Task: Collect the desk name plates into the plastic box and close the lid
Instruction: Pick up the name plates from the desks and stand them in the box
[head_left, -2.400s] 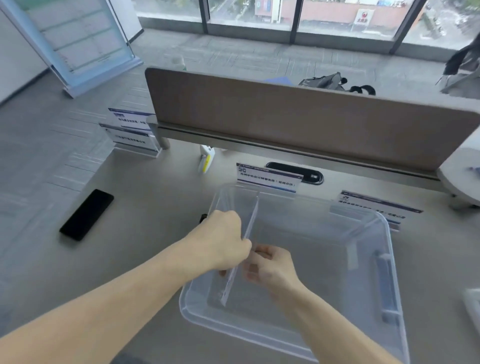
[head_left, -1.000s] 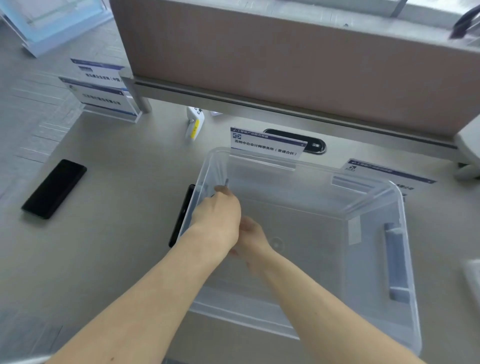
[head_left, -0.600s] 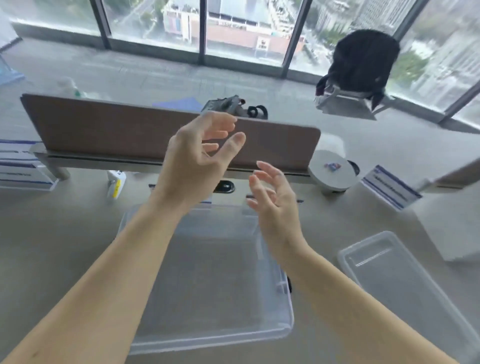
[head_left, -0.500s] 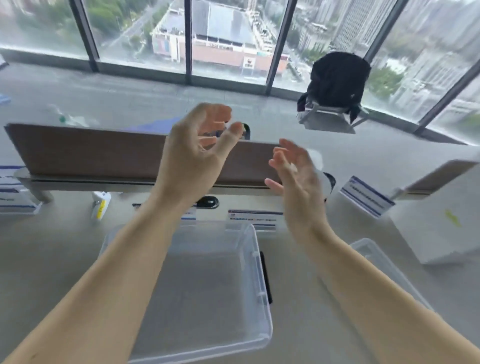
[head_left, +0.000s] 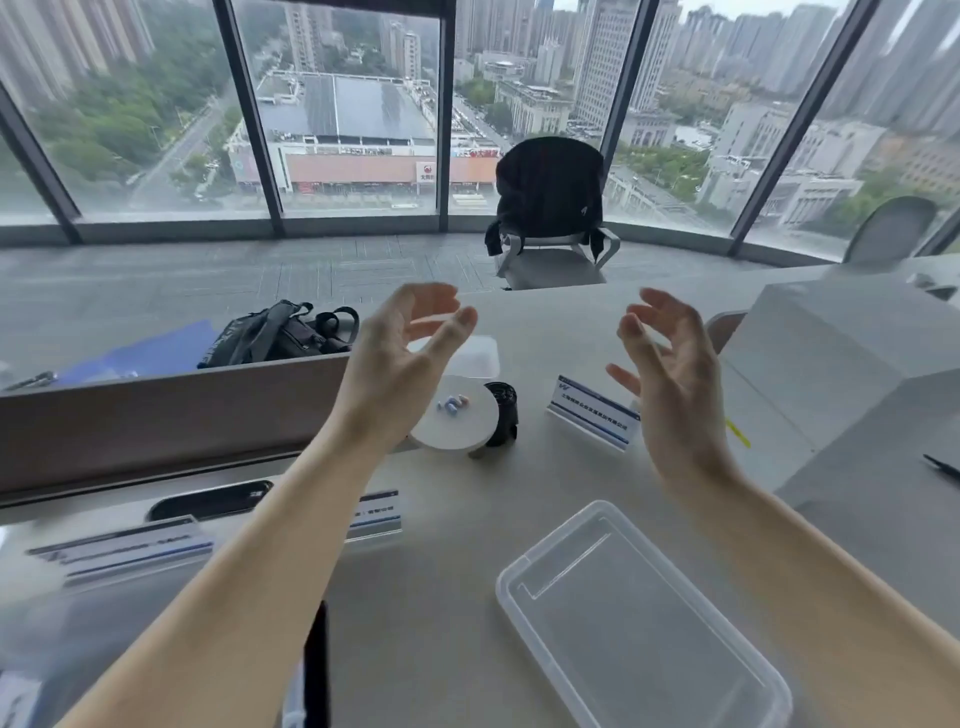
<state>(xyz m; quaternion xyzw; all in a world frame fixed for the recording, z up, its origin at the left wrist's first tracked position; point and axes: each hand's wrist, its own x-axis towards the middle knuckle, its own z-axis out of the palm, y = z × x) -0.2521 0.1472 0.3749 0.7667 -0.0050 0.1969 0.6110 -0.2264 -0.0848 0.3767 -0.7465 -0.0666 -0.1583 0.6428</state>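
Observation:
Both hands are raised above the desk with fingers spread and nothing in them. My left hand (head_left: 400, 364) hovers in front of the brown divider. My right hand (head_left: 670, 384) hovers just right of a white-and-blue name plate (head_left: 592, 413) standing on the desk. Another name plate (head_left: 376, 514) stands partly behind my left forearm, and a blurred one (head_left: 119, 551) stands at the left. The clear lid (head_left: 644, 618) lies flat at the lower right. The clear plastic box (head_left: 78, 634) is only a blurred edge at the lower left.
A brown divider (head_left: 156, 415) runs along the desk's far side. A white round stand (head_left: 454, 415) with small coloured items and a black cylinder (head_left: 501, 415) sit by its end. A grey raised block (head_left: 831, 364) stands at right. A black bag (head_left: 275, 332) lies behind the divider.
My hands left the box, where they had set a name plate, and rose open and empty. The view swung up and right, bringing the lid and the right-hand name plate into sight.

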